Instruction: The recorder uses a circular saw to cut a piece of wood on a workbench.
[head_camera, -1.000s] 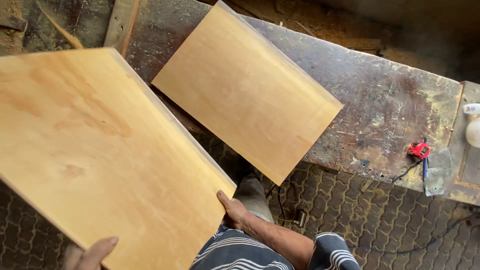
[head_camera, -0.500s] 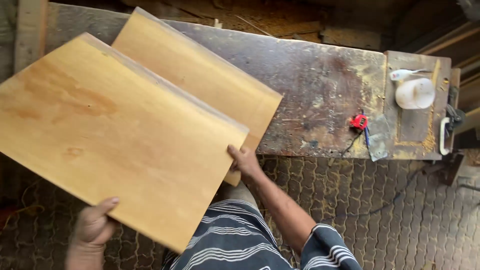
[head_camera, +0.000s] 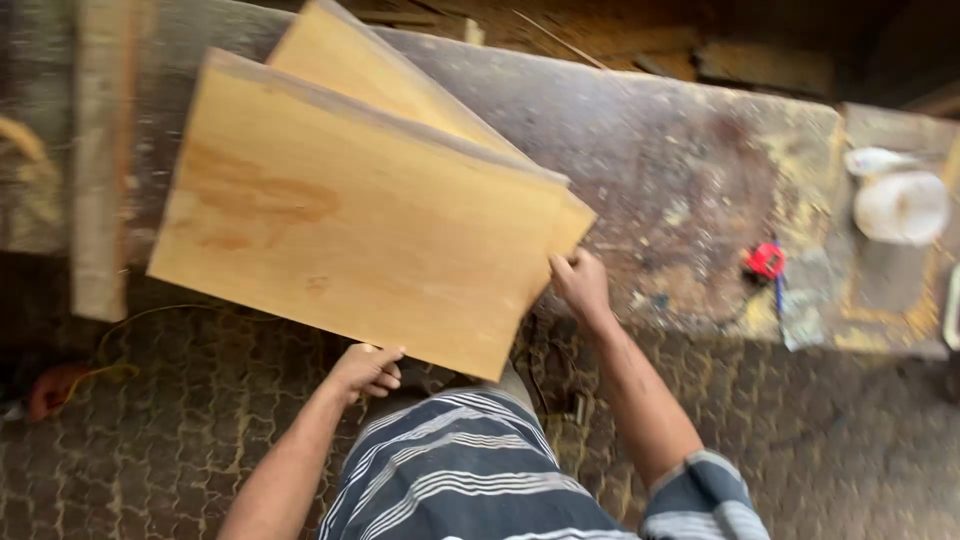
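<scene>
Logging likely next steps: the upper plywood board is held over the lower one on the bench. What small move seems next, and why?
Probably lowering the upper board flat onto the lower board. The left hand holds its near edge, the right hand its right corner; it overhangs the workbench and sits askew to the lower board.

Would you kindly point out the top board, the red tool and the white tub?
Top board (head_camera: 350, 230), head view, middle of its upper face.
Red tool (head_camera: 766, 261), head view, its red body.
White tub (head_camera: 901, 207), head view, centre of its top.
</scene>
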